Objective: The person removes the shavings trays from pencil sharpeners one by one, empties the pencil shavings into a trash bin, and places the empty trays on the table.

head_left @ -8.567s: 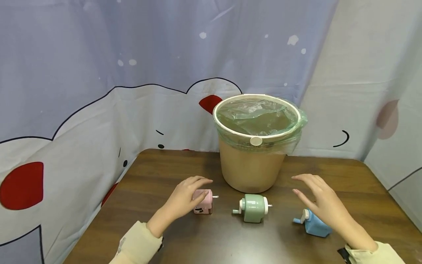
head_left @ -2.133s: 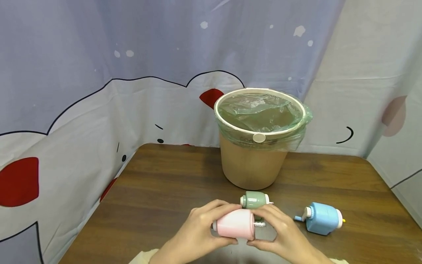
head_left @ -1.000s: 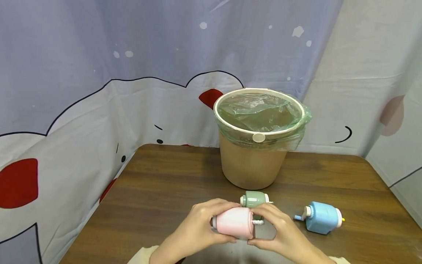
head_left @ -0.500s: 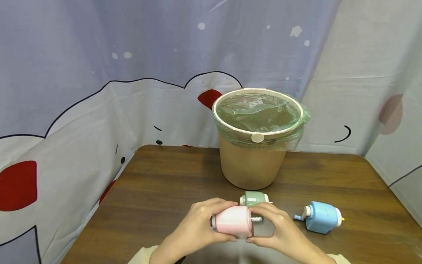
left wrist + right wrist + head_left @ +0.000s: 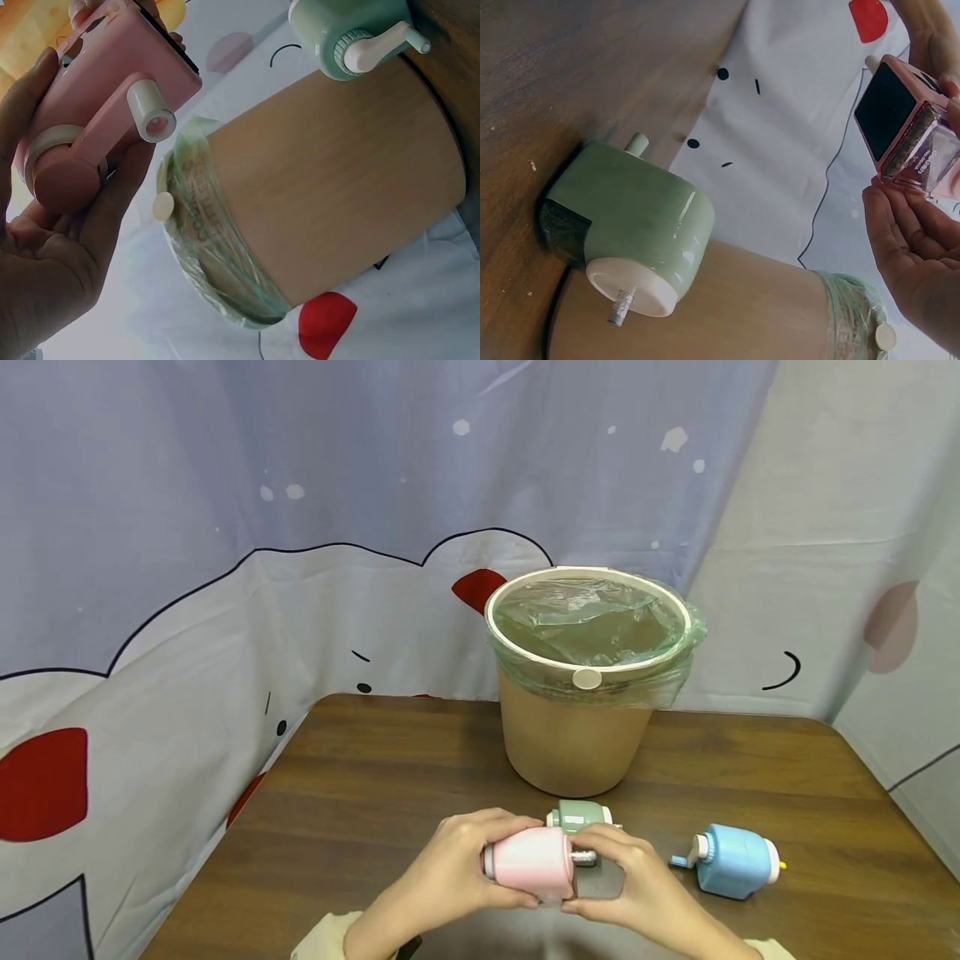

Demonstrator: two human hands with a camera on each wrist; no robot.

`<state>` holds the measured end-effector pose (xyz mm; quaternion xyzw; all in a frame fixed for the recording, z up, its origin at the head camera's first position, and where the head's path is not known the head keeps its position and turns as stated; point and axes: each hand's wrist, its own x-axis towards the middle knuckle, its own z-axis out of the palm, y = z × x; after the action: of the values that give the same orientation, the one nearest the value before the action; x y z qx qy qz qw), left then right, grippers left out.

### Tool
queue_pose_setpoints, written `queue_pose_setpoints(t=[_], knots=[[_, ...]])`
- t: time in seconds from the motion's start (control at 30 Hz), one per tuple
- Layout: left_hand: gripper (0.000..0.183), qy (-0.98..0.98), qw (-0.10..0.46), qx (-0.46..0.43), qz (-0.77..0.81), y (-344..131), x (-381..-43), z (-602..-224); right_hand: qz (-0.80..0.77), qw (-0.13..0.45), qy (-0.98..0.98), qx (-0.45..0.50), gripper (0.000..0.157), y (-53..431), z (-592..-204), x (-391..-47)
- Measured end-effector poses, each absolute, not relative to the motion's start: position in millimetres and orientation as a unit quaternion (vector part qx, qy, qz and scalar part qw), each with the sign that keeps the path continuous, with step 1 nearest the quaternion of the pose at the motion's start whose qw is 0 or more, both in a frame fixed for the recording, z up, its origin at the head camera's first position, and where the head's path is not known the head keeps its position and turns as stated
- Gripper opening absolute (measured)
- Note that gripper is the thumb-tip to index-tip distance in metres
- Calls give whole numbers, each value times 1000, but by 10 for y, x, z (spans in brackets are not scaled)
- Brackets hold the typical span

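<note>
The dark brown wooden surface has a visible grain and sits in a corner closed off by hanging fabric: a pale blue and white curtain printed with thin black outlines, red patches and small white flecks. Near the far edge of the surface stands a round tan waste bin with a cream rim, lined with a thin green plastic bag that folds over the top.

In front of the bin, lifted clear of the surface, is a small pink plastic crank pencil sharpener. Its long axis runs roughly level and crosswise to the bin, left to right from where the person sits. The rounded white-ringed end with its crank knob points to the person's left, and the end with the short metal stub points to their right. From the right wrist view, a clear drawer holding dark shavings shows at its underside.

The left hand grips the pink body, fingers curled round it and thumb along the other side. The right hand holds the stub end, its fingers bent and pinching there.

Just behind the pink one, between it and the bin, a sage green crank pencil sharpener rests on the surface. A light blue crank pencil sharpener sits to the right of the bin's front, apart from both hands.
</note>
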<state>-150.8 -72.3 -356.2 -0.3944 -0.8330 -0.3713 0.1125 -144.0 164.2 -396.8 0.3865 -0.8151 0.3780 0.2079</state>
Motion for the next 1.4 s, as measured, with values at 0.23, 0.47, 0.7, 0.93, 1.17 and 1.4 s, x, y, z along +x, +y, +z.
queue_pose_setpoints(t=[0.23, 0.47, 0.7, 0.93, 1.17, 1.4], knots=[[60, -849, 113, -371, -359, -708, -1511, -3577, 381, 188, -824, 376, 51, 1648, -3984, -1458], [59, -845, 97, -380, -363, -729, -1523, -3550, 382, 185, -823, 378, 52, 1657, -3982, -1457], [60, -849, 114, -364, -366, -711, -1488, -3548, 390, 187, -816, 384, 52, 1677, -3973, -1471], [60, -848, 107, -368, -367, -717, -1473, -3539, 386, 186, -818, 384, 53, 1680, -3974, -1453], [60, -856, 105, -359, -355, -731, -1486, -3541, 384, 181, -824, 375, 52, 1650, -3995, -1456], [60, -858, 94, -363, -351, -743, -1506, -3544, 383, 187, -822, 379, 52, 1645, -4023, -1468]])
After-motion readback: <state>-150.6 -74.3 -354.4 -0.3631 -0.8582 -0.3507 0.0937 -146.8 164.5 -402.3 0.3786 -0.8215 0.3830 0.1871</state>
